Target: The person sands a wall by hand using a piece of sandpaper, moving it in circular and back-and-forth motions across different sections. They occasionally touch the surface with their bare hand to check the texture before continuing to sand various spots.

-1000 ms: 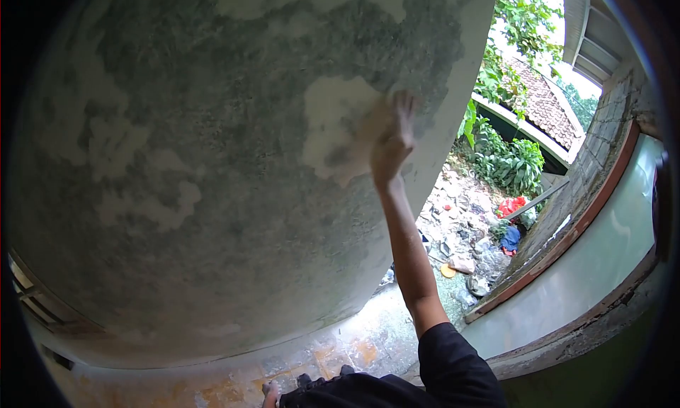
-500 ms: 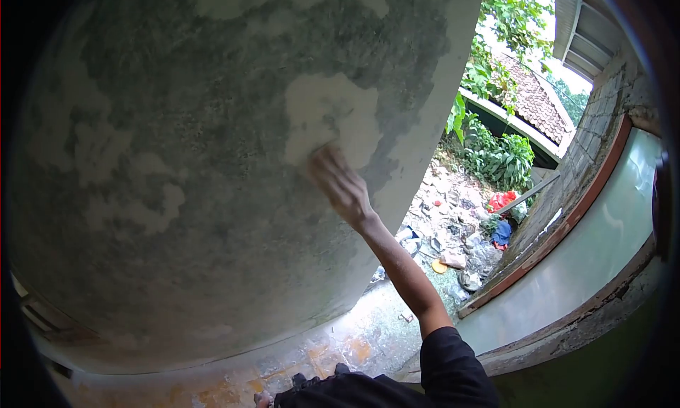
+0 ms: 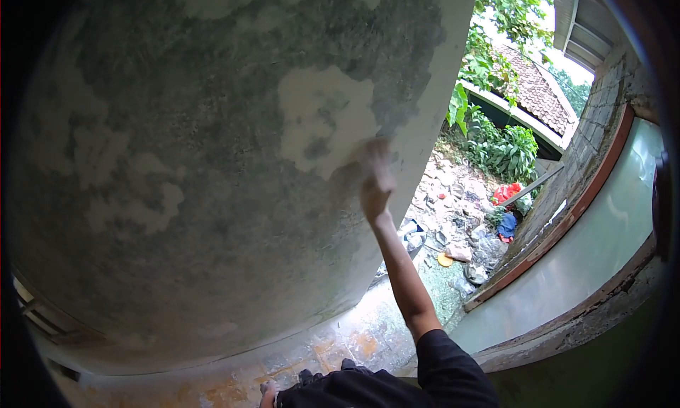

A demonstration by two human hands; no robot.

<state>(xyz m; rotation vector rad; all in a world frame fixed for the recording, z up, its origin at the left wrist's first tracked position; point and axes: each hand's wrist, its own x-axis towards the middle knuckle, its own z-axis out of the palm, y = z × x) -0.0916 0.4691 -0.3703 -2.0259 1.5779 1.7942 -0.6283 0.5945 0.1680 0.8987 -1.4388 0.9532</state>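
Where the grey-green mottled wall [image 3: 177, 160] carries 1 large pale patch [image 3: 322, 117], the right hand [image 3: 374, 181] lies against the patch's lower right edge, close to the wall's outer corner.

- Fingers: pointing up along the surface and touching it. They are blurred, so it cannot be told whether they lie flat and spread or close on something.
- Arm: bare, raised steeply from a black sleeve [image 3: 446, 365] at the bottom of the view.
- Wall: further pale blotches on the left half and along the top.
- Floor [image 3: 354, 344]: stained orange and grey, directly below the wall.
- Ground [image 3: 460, 217] beyond the corner: strewn with rubbish, including 1 red item [image 3: 506, 193] and 1 blue cloth [image 3: 507, 226].
- Behind: green plants [image 3: 506, 153] and a tiled roof [image 3: 538, 89].
- Right: a low wall [image 3: 567, 224] with a red-brown edge.
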